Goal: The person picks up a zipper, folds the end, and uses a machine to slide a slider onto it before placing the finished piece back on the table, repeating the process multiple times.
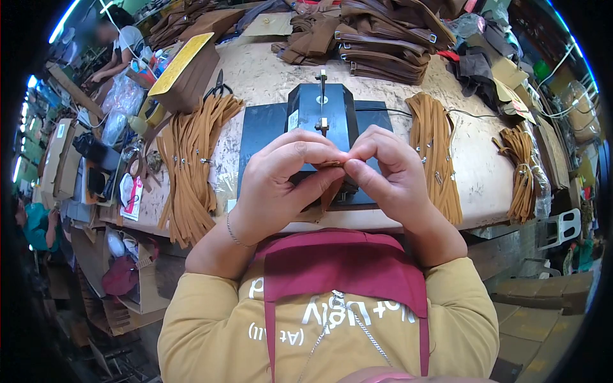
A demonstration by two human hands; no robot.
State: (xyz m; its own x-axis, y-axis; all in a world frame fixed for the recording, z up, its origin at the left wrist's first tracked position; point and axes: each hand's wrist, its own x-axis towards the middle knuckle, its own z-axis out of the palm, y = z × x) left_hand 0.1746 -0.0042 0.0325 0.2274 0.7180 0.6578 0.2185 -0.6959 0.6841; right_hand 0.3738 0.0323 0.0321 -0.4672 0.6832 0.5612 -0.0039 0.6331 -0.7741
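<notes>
My left hand (290,167) and my right hand (389,169) meet in front of a black machine (322,102) on a dark base plate. Both pinch a small brown leather strap (329,191), whose end hangs below the fingers; the part between the fingertips is mostly hidden. Tan straps with metal fittings lie in one bundle (188,166) to the left of the machine and in another bundle (434,153) to its right.
Stacked brown leather pieces (386,48) lie at the back of the table. Black scissors (219,86) are beside a brown stack with a yellow top (182,67). A tied strap bundle (522,172) lies far right. Another person (124,41) is at the back left.
</notes>
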